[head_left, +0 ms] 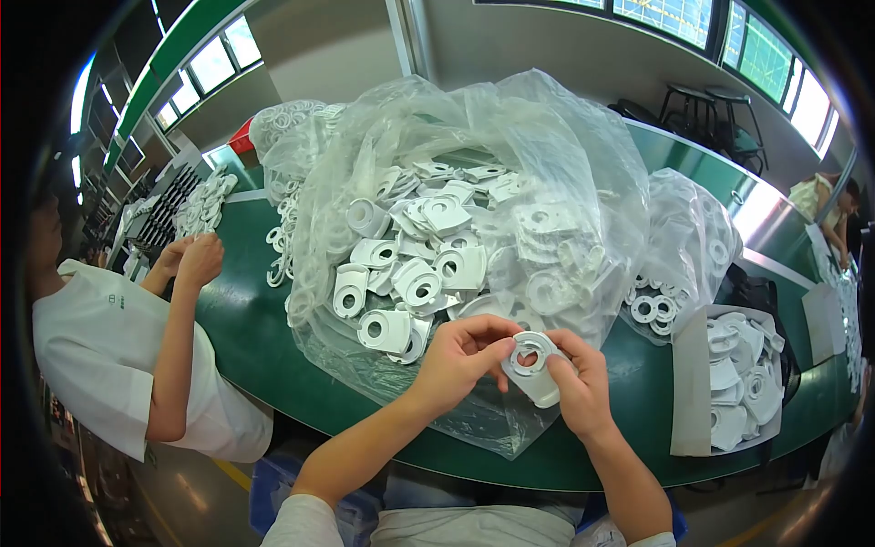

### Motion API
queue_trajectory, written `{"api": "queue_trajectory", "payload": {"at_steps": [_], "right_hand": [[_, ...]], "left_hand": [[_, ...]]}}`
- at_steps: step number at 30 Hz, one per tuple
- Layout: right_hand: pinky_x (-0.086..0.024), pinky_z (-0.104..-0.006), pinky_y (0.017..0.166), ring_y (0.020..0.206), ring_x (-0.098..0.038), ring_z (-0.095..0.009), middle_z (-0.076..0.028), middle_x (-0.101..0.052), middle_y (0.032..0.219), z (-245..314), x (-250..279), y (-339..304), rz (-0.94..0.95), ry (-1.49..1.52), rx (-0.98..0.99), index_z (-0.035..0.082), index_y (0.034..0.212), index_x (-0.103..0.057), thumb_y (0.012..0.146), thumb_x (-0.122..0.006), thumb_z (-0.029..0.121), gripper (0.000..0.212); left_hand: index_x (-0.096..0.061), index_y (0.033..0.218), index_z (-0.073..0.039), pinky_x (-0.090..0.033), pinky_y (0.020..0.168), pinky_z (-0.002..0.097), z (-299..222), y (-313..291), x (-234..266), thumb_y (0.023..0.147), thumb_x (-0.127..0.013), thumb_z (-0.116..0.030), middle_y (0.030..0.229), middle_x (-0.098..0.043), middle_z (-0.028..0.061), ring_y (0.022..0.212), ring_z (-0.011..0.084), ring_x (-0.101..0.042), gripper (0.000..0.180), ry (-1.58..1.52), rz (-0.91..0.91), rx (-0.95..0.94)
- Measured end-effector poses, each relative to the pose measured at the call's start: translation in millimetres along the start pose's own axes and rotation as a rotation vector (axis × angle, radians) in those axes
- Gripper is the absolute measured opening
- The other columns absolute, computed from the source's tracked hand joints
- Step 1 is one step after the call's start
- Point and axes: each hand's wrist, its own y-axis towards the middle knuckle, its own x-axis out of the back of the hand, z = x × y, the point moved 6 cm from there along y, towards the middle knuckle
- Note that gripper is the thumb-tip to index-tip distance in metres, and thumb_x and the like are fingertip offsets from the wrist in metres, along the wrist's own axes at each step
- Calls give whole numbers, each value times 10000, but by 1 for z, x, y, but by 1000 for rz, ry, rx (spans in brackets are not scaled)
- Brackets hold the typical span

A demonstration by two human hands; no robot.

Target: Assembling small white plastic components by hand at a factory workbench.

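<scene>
Between my two hands is a white plastic part (540, 387) with a round ring at one end and a flat rounded tab at the other. My left hand (465, 358) pinches the ring's left edge between thumb and fingers. On the opposite side, my right hand (581, 378) grips the part, its thumb lying on the front. Just beyond my hands, a large clear plastic bag (583, 173) lies spread wide, heaped with similar white plastic parts (421, 284). Some of them show only dimly through the film.
On the right stands an open cardboard box (691, 383) of white parts, with a smaller bag of white rings (684, 237) behind it. At the left, a co-worker (137, 337) in white works at the green table (241, 310). Stools (711, 109) stand at the far right.
</scene>
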Motion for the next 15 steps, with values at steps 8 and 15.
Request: {"api": "queue_trajectory", "payload": {"at_steps": [8,15], "right_hand": [[-467,-242,675,794,-589,-110,-64,-645,831,15,-1,-2,-61,-121,101,-31,978,-631,831,-489,49,220],[-486,-352,719,826,-612,-262,-100,-645,923,57,-10,-20,-190,-493,743,39,891,-669,653,-662,70,240]], "left_hand": [[-624,1039,36,-539,579,260,-9,-3,-5,868,-616,-14,968,-659,107,820,159,-645,177,146,-44,-98],[-639,966,7,-532,688,343,-53,-40,-35,710,-687,60,945,-650,158,814,272,-652,266,811,-50,-963]]}}
